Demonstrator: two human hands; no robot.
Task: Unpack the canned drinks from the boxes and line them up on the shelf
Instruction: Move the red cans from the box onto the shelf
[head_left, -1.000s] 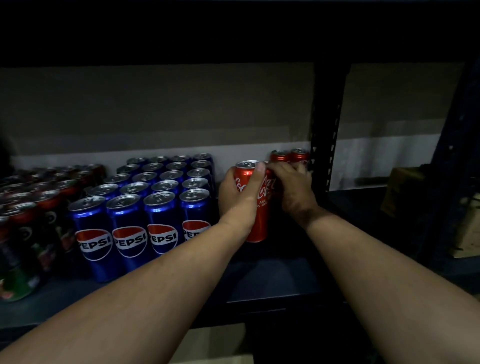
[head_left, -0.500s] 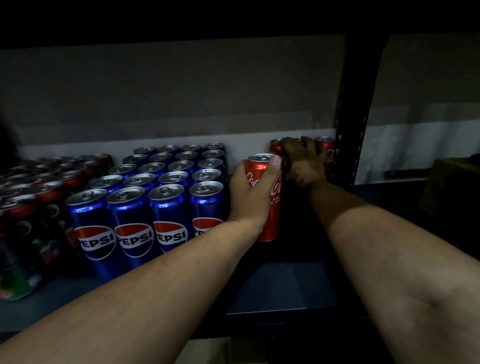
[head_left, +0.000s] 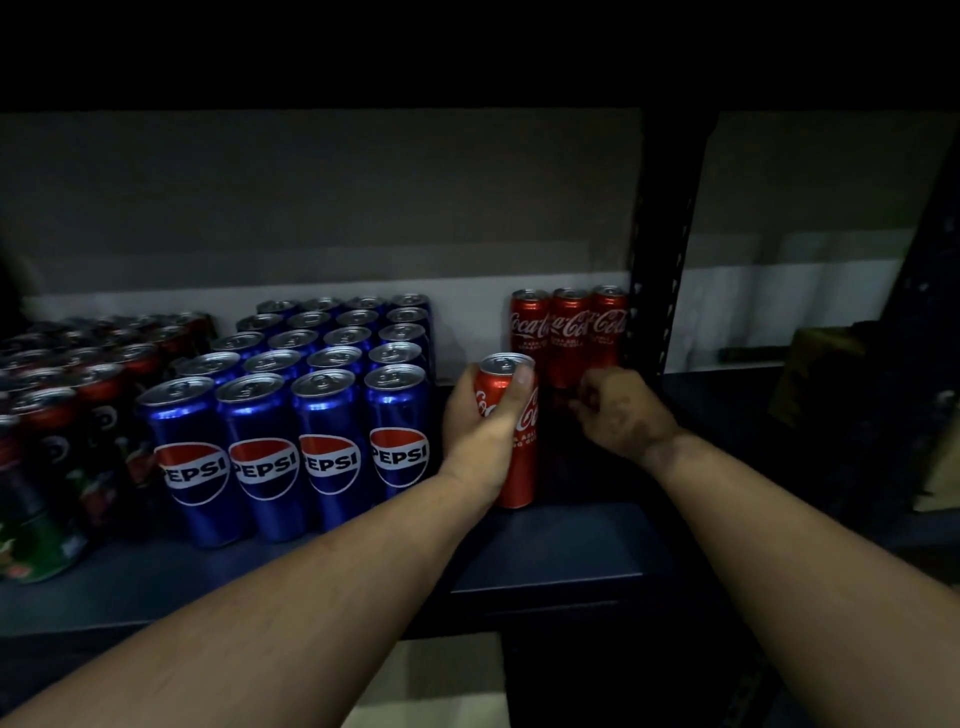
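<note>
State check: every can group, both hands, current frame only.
Red Coca-Cola can in front: upright, gripped by left hand, base at the shelf.
Left hand: closed around that can.
Right hand: loosely curled, holding nothing.
Three red Coca-Cola cans at the back: upright, side by side.
Blue Pepsi cans: upright, sealed, in rows.
Dark cans at far left: upright, packed together.

Bare shelf (head_left: 545, 551) lies between the Pepsi cans (head_left: 332, 447) and upright post (head_left: 660, 249); three Coca-Cola cans (head_left: 569, 332) block the back.
</note>
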